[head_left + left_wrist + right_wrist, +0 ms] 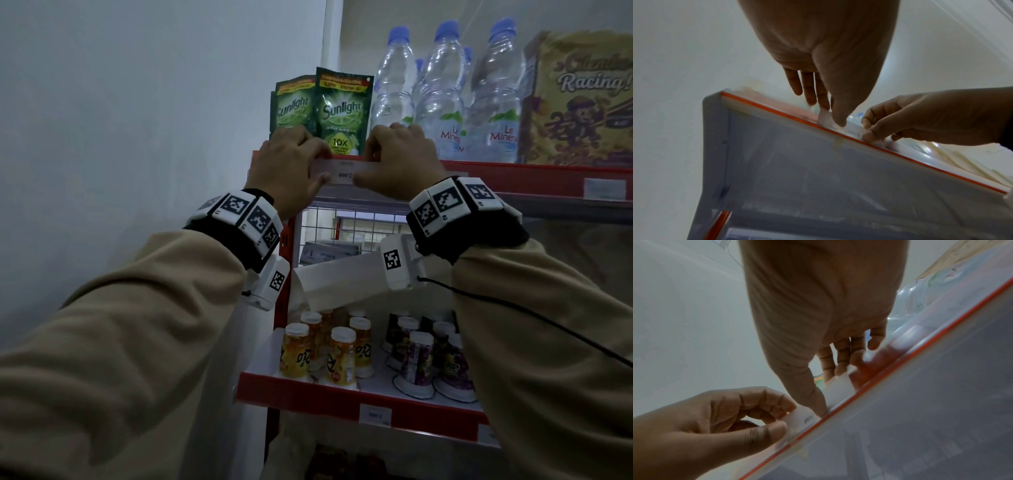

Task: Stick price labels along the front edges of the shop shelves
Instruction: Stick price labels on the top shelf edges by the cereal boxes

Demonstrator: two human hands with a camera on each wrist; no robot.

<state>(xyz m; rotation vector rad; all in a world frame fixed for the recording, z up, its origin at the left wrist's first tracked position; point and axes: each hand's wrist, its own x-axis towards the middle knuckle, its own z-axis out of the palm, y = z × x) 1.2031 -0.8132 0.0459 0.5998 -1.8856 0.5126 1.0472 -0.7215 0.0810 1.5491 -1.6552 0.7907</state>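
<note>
A white price label lies against the red front edge of the upper shelf, just below the Sunlight pouches. My left hand pinches its left end, thumb on the front and fingers curled over the shelf lip. My right hand holds the right end the same way. In the left wrist view the left thumb presses the label onto the edge. In the right wrist view the right thumb bears on the label, and the left hand pinches the other end.
Green Sunlight pouches, water bottles and a cereal box stand on the upper shelf. The lower shelf carries orange and purple cups. Other labels sit on both edges. A white paper strip hangs below my right wrist. A wall is at left.
</note>
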